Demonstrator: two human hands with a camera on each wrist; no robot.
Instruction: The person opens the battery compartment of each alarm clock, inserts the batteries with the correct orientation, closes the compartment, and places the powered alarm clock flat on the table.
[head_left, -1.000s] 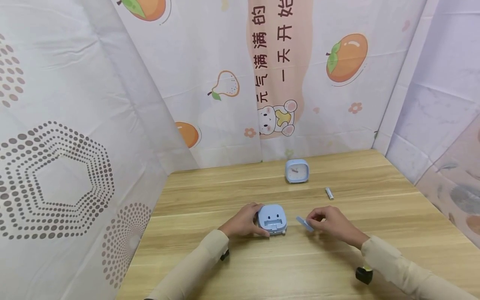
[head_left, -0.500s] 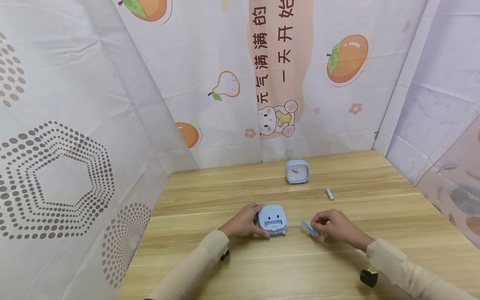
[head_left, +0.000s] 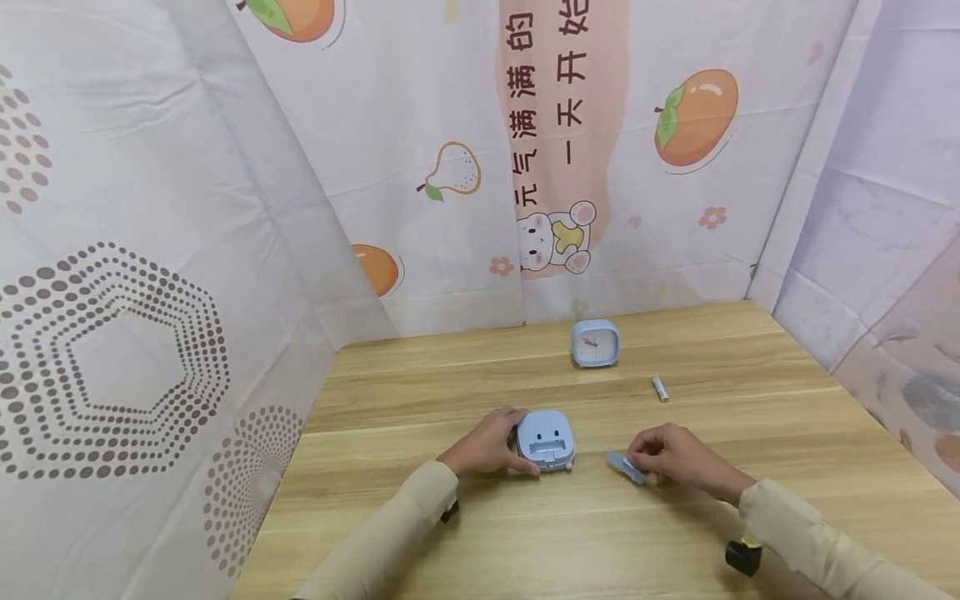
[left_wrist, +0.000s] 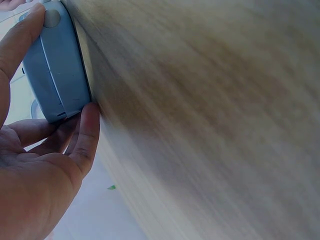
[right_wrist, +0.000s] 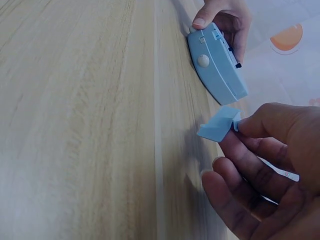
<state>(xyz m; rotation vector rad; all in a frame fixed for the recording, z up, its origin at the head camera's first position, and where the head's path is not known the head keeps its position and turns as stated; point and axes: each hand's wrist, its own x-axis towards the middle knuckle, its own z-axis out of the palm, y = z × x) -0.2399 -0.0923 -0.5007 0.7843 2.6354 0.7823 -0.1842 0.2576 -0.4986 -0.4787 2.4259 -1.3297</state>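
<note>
A light-blue alarm clock (head_left: 545,427) lies back side up on the table, its battery slot uncovered and two dark knobs above the slot. My left hand (head_left: 487,443) grips it from the left, thumb at the near edge and fingers round the far side. In the left wrist view the clock's side (left_wrist: 62,75) shows between thumb and fingers. My right hand (head_left: 678,458) pinches a small light-blue battery cover (head_left: 626,467) between thumb and index finger, a short way right of the clock. The right wrist view shows the cover (right_wrist: 220,124) with its bent tab, the other fingers loosely curled below.
A second light-blue alarm clock (head_left: 596,343) stands upright farther back, facing this way. To its right lies a small battery (head_left: 660,388). The wooden table (head_left: 420,383) ends at a printed curtain (head_left: 465,242) behind.
My right hand has moved a little right and toward me with the battery cover, away from the clock, and the cover has turned slightly. The left hand and its clock have stayed put.
</note>
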